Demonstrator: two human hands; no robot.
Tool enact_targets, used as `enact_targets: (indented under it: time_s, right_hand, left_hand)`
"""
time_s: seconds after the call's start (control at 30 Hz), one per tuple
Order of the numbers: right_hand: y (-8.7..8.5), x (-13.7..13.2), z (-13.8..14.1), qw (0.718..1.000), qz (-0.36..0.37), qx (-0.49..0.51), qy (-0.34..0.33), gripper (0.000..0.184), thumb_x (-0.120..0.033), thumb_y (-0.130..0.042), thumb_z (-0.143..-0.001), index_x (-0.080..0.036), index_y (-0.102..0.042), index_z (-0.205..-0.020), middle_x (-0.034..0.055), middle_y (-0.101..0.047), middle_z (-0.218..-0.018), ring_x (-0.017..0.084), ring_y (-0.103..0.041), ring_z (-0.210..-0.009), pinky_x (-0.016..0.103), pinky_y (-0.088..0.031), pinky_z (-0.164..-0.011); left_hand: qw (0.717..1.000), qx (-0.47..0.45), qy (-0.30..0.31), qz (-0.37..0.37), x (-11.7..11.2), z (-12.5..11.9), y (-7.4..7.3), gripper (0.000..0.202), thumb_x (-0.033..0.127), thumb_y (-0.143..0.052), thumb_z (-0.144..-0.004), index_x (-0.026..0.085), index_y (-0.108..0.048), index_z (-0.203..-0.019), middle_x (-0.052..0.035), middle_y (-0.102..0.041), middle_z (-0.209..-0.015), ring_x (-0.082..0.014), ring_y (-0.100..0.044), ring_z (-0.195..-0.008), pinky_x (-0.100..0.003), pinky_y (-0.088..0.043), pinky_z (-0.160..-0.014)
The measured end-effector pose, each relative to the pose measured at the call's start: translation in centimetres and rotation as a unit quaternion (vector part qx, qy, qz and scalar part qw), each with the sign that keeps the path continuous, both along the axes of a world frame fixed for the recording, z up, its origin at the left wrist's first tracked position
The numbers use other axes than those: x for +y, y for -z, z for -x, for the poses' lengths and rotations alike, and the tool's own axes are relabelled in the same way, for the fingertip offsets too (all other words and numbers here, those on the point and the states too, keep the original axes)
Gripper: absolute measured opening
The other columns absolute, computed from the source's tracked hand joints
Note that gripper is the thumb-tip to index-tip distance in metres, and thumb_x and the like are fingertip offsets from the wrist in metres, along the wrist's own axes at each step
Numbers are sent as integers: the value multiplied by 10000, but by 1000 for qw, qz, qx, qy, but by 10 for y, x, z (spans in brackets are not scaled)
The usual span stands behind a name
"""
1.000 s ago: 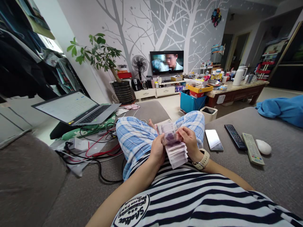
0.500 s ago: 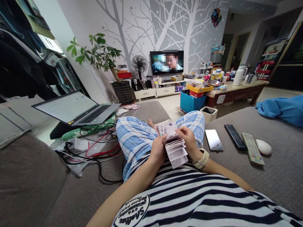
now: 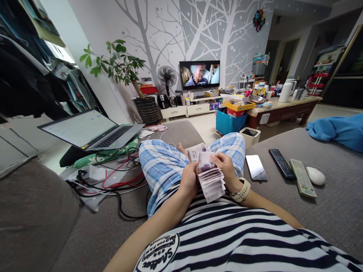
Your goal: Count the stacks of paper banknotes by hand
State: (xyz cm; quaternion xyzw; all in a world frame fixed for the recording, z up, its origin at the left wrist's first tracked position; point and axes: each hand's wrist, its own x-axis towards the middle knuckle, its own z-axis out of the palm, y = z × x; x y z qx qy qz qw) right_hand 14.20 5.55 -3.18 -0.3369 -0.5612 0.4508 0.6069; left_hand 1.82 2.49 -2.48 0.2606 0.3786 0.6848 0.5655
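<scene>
A stack of banknotes (image 3: 204, 161), pale with purple print, is held between both hands above my crossed legs in blue plaid trousers (image 3: 163, 158). My left hand (image 3: 189, 176) is closed round the stack's left side, thumb on top. My right hand (image 3: 226, 170), with a cream watch (image 3: 241, 190) on the wrist, pinches the right edge of one note between thumb and fingers. Below the hands, several notes hang down toward the striped shirt, fanned apart in layers. The fingers under the stack are hidden.
On the grey sofa to the right lie a phone (image 3: 256, 167), a black remote (image 3: 281, 164), a beige remote (image 3: 303, 178) and a white mouse (image 3: 315, 176). At left stand an open laptop (image 3: 85, 130) and tangled cables (image 3: 119, 185). A white bin (image 3: 249, 136) stands ahead.
More notes now hang in the fan below my hands, and a note with purple print shows on top. My hands stay in about the same place. The television picture differs.
</scene>
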Motion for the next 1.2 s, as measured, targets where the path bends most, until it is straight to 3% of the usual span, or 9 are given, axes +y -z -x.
enact_targets:
  time_s: [0.27,1.2]
  right_hand:
    - [-4,-5,0,1000,-15,3,1,338,-412,-637,-790,-206,-467,-582,-55,-398,-563,112,-345,-535,275,-285,-524]
    - [-8,-8,-1,999,-15,27,-18,265,-421,-652,-785,-196,-576,-667,-37,-515,-595,124,-419,-549,265,-336,-528]
  left_hand:
    - [999,-38,14,-13,3,-3,-1,244,242,-592,-755,90,-693,-915,-101,-763,-834,-258,-723,-880,-363,-548,-855]
    - [999,-26,14,-16,3,-3,-2,220,220,-560,-770,108,-688,-909,-83,-767,-831,-243,-726,-885,-362,-550,-879]
